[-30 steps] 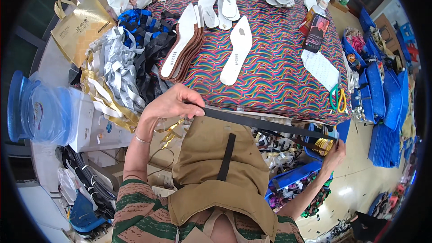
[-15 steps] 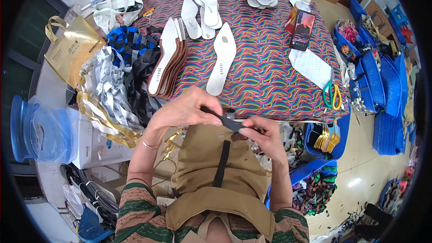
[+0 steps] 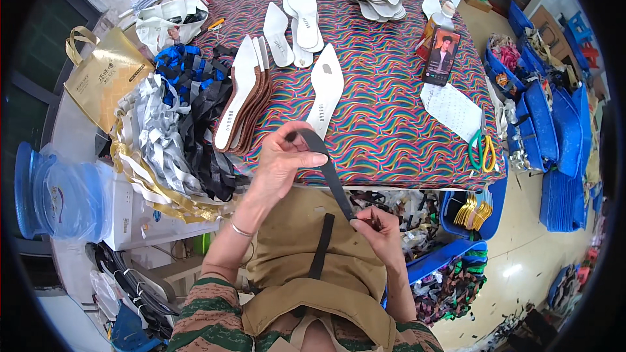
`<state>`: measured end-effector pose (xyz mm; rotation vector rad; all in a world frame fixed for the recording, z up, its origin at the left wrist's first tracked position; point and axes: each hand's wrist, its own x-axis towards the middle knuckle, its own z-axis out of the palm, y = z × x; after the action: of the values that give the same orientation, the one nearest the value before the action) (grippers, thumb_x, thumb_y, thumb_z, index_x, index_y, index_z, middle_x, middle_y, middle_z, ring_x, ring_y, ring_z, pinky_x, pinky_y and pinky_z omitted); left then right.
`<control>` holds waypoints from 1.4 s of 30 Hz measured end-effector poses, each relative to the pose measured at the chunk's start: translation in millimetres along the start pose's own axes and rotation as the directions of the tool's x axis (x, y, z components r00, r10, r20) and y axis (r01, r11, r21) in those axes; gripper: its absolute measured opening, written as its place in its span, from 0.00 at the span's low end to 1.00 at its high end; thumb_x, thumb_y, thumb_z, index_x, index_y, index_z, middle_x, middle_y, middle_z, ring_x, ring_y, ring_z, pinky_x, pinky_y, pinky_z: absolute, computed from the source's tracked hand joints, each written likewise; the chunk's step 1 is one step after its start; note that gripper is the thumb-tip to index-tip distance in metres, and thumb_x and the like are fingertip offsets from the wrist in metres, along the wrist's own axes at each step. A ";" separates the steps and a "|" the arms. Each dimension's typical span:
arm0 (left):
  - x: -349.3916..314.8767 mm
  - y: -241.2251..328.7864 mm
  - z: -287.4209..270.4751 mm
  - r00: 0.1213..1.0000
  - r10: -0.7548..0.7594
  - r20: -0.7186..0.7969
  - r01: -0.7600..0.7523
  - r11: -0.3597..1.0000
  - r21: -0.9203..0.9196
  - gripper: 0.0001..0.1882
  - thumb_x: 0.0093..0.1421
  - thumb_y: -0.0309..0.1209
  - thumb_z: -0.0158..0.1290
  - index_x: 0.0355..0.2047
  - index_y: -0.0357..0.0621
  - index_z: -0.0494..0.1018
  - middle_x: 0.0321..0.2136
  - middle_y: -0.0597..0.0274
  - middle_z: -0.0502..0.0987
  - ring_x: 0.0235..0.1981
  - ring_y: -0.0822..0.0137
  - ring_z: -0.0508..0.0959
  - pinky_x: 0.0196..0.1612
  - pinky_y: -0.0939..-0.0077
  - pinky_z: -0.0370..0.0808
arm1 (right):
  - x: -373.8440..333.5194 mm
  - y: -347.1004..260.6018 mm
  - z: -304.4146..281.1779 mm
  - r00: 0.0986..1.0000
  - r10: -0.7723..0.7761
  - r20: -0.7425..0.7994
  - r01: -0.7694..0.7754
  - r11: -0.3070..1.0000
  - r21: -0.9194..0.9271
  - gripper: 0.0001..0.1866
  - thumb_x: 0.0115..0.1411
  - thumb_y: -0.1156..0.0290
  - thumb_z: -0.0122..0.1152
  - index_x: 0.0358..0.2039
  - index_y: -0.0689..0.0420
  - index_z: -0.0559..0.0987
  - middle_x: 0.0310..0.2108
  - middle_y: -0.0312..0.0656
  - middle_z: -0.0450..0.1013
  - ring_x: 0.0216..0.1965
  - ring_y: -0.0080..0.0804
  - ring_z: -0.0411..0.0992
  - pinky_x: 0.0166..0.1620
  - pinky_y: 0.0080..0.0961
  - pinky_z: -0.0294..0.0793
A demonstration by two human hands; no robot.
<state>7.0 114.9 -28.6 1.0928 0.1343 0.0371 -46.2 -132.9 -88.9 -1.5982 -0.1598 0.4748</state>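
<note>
The table [image 3: 398, 133] is big and has a bright, wavy cloth on it. In front of it the person wears a brown apron [image 3: 293, 228]. A heap [image 3: 160, 117] of blue, silver, black and gold straps lies along the left side. Next to the heap is a gold bag [image 3: 107, 81]. A blue tub [image 3: 499, 205] sits by the near right corner, with gold bands in it. On the cloth, a stack [image 3: 244, 104] of soles leans close to the heap, and one white sole [image 3: 327, 78] lies to the right of it. A white paper [image 3: 450, 107] is over on the right. The left hand [image 3: 283, 160] is curled, and its thumb and fingers pinch a flat black strap [image 3: 336, 186] near the top. The right hand [image 3: 380, 228] is almost a fist and pinches the low end. The strap is up in the air, slanting down between the two hands at the near edge. The phone [image 3: 441, 58] stands by a bottle [image 3: 433, 26]. Scissors [image 3: 490, 156] with green and yellow handles are by the paper.
</note>
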 end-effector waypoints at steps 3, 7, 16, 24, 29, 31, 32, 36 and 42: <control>-2.9 -9.2 17.0 1.000 0.006 -0.004 -0.007 0.990 -0.141 0.19 0.52 0.17 0.60 0.45 0.37 0.70 0.30 0.60 0.78 0.30 0.65 0.79 0.38 0.71 0.79 | -0.6 2.7 9.0 0.996 0.023 0.085 -0.022 1.000 -0.018 0.06 0.55 0.74 0.68 0.32 0.62 0.80 0.24 0.32 0.74 0.24 0.14 0.66 0.27 0.16 0.63; -12.6 -17.3 25.9 0.991 -0.093 0.098 0.113 0.969 -0.221 0.23 0.54 0.16 0.58 0.50 0.36 0.68 0.30 0.59 0.77 0.29 0.64 0.80 0.30 0.72 0.78 | 12.3 -12.4 4.9 0.987 -0.104 0.126 0.104 0.995 0.001 0.06 0.58 0.74 0.63 0.35 0.62 0.81 0.27 0.31 0.75 0.25 0.14 0.67 0.28 0.15 0.64; -29.4 -23.9 39.4 0.973 -0.115 0.201 0.103 0.992 0.071 0.45 0.50 0.11 0.57 0.66 0.47 0.50 0.27 0.66 0.70 0.28 0.72 0.77 0.31 0.78 0.75 | 54.4 -56.2 -2.3 0.998 -0.049 0.027 0.031 0.892 0.450 0.09 0.60 0.75 0.60 0.40 0.62 0.80 0.26 0.33 0.75 0.23 0.14 0.66 0.27 0.15 0.61; -35.8 -30.9 43.0 0.982 -0.101 0.160 0.043 0.943 0.331 0.45 0.49 0.08 0.52 0.65 0.47 0.51 0.31 0.67 0.71 0.34 0.77 0.75 0.37 0.82 0.75 | 52.7 -41.7 12.1 0.983 -0.048 -0.180 0.134 0.855 0.502 0.10 0.57 0.81 0.63 0.40 0.62 0.81 0.23 0.29 0.71 0.22 0.12 0.64 0.22 0.15 0.61; -34.3 -37.1 37.9 0.955 -0.218 0.199 0.154 0.943 0.294 0.34 0.52 0.11 0.53 0.60 0.42 0.61 0.38 0.64 0.74 0.36 0.76 0.76 0.39 0.81 0.75 | 53.1 -34.7 8.5 0.739 -0.588 -0.328 0.562 0.807 -0.182 0.12 0.51 0.85 0.66 0.38 0.60 0.82 0.34 0.37 0.72 0.27 0.18 0.68 0.26 0.16 0.65; -30.6 -39.3 33.8 0.955 -0.212 0.205 0.143 0.941 0.307 0.30 0.53 0.12 0.54 0.57 0.40 0.65 0.40 0.62 0.75 0.37 0.75 0.77 0.41 0.81 0.75 | 53.4 -32.0 6.7 0.564 -0.785 -0.254 0.637 0.610 -0.471 0.16 0.47 0.86 0.67 0.38 0.58 0.83 0.33 0.39 0.71 0.26 0.22 0.68 0.25 0.16 0.64; -26.6 -41.6 31.0 0.959 -0.195 0.205 0.122 0.939 0.320 0.28 0.54 0.13 0.54 0.56 0.39 0.67 0.41 0.61 0.76 0.38 0.75 0.77 0.42 0.80 0.75 | 52.3 -31.0 6.4 0.559 -0.793 -0.243 0.647 0.600 -0.470 0.16 0.47 0.86 0.67 0.38 0.58 0.83 0.33 0.39 0.70 0.26 0.22 0.68 0.25 0.16 0.64; -15.8 -30.5 32.9 0.946 -0.171 0.276 0.044 0.910 0.412 0.25 0.56 0.16 0.54 0.56 0.38 0.69 0.42 0.60 0.78 0.41 0.73 0.78 0.47 0.80 0.75 | 52.6 -30.4 0.4 0.536 -0.817 -0.213 0.664 0.563 -0.491 0.17 0.46 0.87 0.67 0.37 0.58 0.83 0.30 0.38 0.69 0.24 0.22 0.66 0.25 0.16 0.62; -14.4 -58.4 30.8 0.959 -0.127 0.254 0.075 0.976 0.202 0.13 0.61 0.23 0.56 0.47 0.34 0.76 0.36 0.59 0.80 0.35 0.72 0.79 0.41 0.80 0.77 | 50.7 -30.3 9.8 0.746 -0.544 -0.385 0.559 0.825 -0.084 0.08 0.50 0.84 0.61 0.31 0.59 0.82 0.27 0.36 0.71 0.25 0.21 0.68 0.24 0.19 0.66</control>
<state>-5.5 59.5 -65.2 1.2705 -0.0490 -0.2188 1.1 -101.7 -69.8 -1.4867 -0.3042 -0.3136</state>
